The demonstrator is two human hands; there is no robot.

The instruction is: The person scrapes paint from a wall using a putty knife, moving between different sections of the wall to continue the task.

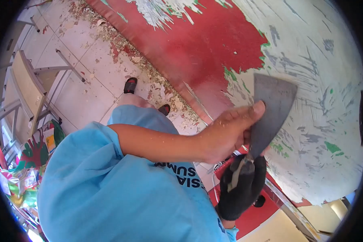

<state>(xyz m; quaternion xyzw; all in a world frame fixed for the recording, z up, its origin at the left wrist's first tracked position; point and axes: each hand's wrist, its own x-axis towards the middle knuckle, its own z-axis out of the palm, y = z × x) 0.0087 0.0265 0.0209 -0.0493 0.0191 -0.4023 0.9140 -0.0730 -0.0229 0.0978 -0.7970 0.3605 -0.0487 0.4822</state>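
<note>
A: Where is the wide-bladed scraper (275, 101) held?
B: In front of the blue shirt (125, 193), seen against the patchy white coating (339, 105) of the red panel (213, 48). Contact with the coating can't be confirmed.
A: Hands?
B: The pale handle (233, 180) is gripped in the black-gloved right hand (248, 181). The blade is pinched by the bare left hand (226, 135): thumb laid on the flat face, fingers curled behind, partly hidden.
A: Handling?
B: Judged light and stiff; thin metal, maybe some flex near the broad end. Not fragile. The smooth face is probably a bit slippery under bare skin; the glove should be better for grip.
A: Best hold?
B: The handle, wrapped by the full palm. If the blade is steadied, only the flat faces should be pressed; the broad edge and corners are best avoided.
</note>
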